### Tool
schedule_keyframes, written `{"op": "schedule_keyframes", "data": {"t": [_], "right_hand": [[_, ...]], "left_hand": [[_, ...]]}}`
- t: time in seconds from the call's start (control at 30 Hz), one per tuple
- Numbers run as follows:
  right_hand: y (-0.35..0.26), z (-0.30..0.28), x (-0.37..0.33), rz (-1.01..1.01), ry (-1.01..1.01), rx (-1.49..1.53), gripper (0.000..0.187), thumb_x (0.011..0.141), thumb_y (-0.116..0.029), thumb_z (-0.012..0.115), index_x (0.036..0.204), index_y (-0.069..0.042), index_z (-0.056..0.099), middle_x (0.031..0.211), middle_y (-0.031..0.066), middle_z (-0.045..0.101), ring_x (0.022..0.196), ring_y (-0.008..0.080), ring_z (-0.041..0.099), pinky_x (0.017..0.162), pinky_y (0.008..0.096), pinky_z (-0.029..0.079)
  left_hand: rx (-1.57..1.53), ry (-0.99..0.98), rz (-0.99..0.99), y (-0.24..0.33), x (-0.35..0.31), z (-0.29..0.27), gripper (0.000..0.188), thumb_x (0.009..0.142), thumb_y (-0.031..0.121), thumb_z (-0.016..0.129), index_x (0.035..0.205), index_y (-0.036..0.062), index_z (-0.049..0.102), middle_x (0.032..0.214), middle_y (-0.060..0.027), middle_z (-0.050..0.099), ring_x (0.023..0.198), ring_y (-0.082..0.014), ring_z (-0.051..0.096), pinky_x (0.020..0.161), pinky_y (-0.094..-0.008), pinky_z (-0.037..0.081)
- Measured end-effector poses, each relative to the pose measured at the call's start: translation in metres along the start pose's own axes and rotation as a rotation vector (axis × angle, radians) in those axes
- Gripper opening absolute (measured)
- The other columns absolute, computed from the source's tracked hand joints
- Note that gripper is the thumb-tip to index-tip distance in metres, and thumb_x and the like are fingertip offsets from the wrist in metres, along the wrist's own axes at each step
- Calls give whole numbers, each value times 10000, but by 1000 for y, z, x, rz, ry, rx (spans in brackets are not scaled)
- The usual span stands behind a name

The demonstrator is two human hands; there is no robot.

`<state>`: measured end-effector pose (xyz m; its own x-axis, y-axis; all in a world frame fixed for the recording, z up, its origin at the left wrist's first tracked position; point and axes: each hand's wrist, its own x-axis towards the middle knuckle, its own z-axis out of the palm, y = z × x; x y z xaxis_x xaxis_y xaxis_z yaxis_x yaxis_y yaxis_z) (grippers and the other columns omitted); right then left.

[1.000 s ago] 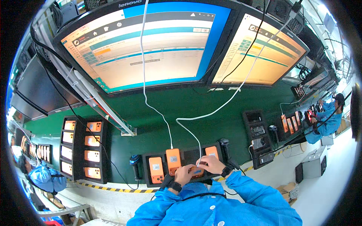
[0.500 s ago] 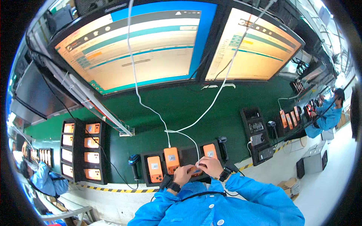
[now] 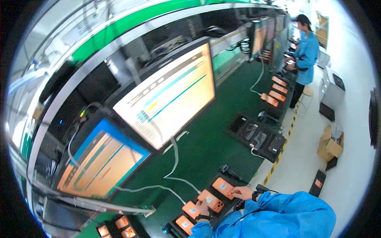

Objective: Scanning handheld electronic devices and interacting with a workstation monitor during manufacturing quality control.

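Observation:
Several orange phones lie in a black foam tray (image 3: 220, 208) at the near edge of the bench. My right hand (image 3: 242, 193) pinches the lower right edge of the rightmost phone (image 3: 223, 187). Beside it lies a phone (image 3: 209, 200) with a white cable in its top end. My left hand (image 3: 203, 210) rests over the left side of that phone, its fingers loosely apart and slightly blurred. Partly behind this hand is another cabled phone (image 3: 191, 209). A further phone (image 3: 184, 223) lies at the tray's left end.
A black handheld scanner (image 3: 230, 171) lies beyond the tray. Two monitors (image 3: 170, 95) stand at the back. Right of them is a black tray (image 3: 254, 135) of dark devices. A co-worker (image 3: 307, 53) in blue stands farther along the bench. Cardboard boxes (image 3: 331, 144) sit on the floor.
The view has swung to the right. My right hand has let go of the white cable and moved to the rightmost phone. The cable is now in the phone beside it.

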<state>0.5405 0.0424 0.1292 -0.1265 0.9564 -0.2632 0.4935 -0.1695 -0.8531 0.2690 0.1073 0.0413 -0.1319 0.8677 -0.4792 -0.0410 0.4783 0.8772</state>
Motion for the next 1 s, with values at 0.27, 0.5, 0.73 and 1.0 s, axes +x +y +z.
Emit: {"op": "schedule_keyframes", "data": {"t": [0.27, 0.5, 0.73, 1.0], "right_hand": [[207, 20, -119, 669, 305, 54, 388, 782, -429, 588, 928, -79, 668, 843, 126, 664, 793, 237, 633, 756, 342, 501], [294, 17, -177, 990, 281, 65, 289, 765, -281, 590, 924, -56, 680, 861, 97, 676, 719, 207, 654, 649, 329, 532], [189, -1, -119, 623, 299, 245, 367, 773, -360, 583, 982, -66, 647, 826, 90, 678, 747, 203, 649, 706, 316, 512], [203, 108, -127, 190, -48, 42, 395, 812, -405, 572, 1043, -89, 622, 918, 105, 655, 850, 217, 619, 759, 334, 480]], "left_hand": [[846, 48, 420, 108, -104, 32, 488, 759, 265, 586, 1166, 9, 505, 1182, -263, 481, 1039, -395, 482, 875, -461, 402], [1063, -156, 752, -15, -98, 52, 557, 652, 276, 657, 1158, 86, 523, 1242, -303, 401, 1128, -435, 399, 944, -478, 353], [1079, -450, 413, -31, -86, 52, 509, 668, 369, 671, 1140, 210, 562, 1224, -347, 384, 1061, -452, 463, 894, -480, 404], [1129, -375, 570, -35, -106, 45, 549, 704, 343, 632, 1229, 237, 512, 1355, -409, 142, 1270, -533, 159, 1012, -510, 291]]}}
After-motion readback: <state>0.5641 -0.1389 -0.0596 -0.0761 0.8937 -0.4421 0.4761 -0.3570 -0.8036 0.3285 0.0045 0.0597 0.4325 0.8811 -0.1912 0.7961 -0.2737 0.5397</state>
